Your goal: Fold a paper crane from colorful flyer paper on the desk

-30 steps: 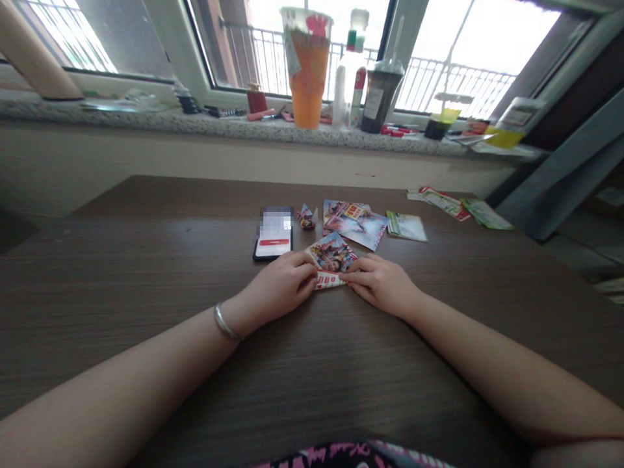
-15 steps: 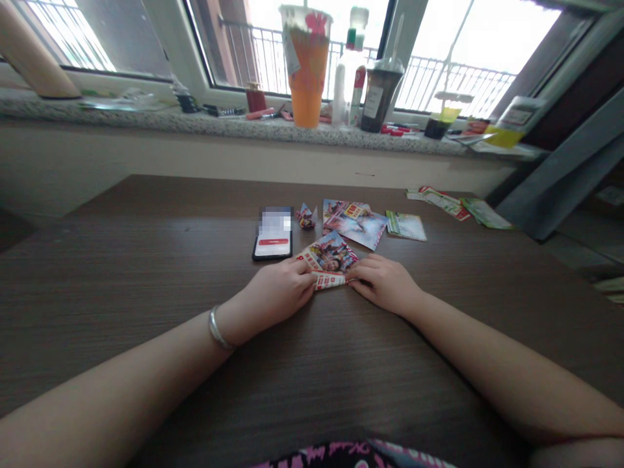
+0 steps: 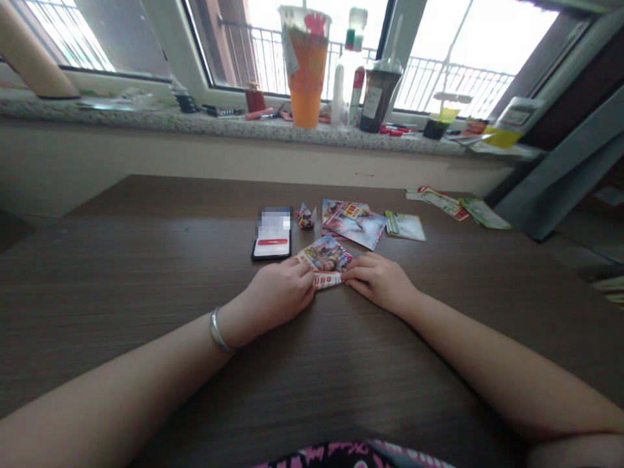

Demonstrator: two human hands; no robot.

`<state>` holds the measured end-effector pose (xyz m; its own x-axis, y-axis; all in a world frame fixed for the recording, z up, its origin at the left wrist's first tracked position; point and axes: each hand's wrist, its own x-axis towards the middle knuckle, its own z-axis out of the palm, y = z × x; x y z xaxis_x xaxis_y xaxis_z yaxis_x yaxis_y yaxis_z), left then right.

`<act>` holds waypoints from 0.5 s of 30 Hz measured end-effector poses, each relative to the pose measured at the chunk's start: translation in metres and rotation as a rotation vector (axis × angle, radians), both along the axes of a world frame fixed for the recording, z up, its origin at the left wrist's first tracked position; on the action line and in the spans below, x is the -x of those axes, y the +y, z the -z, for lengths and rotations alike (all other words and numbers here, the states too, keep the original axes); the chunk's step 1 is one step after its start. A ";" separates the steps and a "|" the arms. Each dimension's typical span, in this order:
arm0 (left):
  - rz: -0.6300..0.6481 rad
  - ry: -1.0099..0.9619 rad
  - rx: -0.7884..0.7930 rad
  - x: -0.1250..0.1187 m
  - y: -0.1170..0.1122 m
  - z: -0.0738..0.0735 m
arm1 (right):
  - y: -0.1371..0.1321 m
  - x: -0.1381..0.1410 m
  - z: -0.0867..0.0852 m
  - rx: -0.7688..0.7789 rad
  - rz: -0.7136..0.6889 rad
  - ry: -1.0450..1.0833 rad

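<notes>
A printed sheet of paper (image 3: 325,255) lies on the brown table with its near edge folded up into a white-and-red strip. My left hand (image 3: 287,286) is closed on the left end of that fold, the fingertips pressed together on the paper. At the right end, my right hand (image 3: 375,278) pinches the same fold between thumb and fingers. Just beyond the paper are a small folded paper figure (image 3: 305,216) and a phone (image 3: 272,234) with a lit, partly blurred screen.
More printed sheets (image 3: 355,224) lie behind the paper, with a green-and-white card stack (image 3: 406,225) to their right. Several leaflets (image 3: 482,213) are at the far right. An orange drink cup (image 3: 307,78), a dark cup (image 3: 379,97) and bottles stand on the windowsill (image 3: 234,127).
My right hand has shifted slightly left along the fold, and the sheet's right side has drawn in a little with it. My left hand stays nearly in place.
</notes>
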<state>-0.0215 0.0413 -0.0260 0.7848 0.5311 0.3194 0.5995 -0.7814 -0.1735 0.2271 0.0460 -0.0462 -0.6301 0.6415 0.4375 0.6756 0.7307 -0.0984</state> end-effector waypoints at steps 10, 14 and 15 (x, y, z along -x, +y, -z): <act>0.004 0.033 0.040 0.000 0.000 0.001 | 0.000 0.000 -0.002 -0.023 0.004 -0.063; 0.000 0.031 0.060 -0.001 -0.001 0.000 | 0.001 0.000 -0.001 -0.015 0.000 -0.071; 0.001 0.036 0.063 -0.002 -0.001 0.000 | 0.002 0.000 0.000 -0.014 0.002 -0.069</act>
<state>-0.0199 0.0407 -0.0255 0.7957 0.5484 0.2571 0.5928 -0.7922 -0.1449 0.2274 0.0475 -0.0459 -0.6581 0.6369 0.4016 0.6818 0.7304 -0.0410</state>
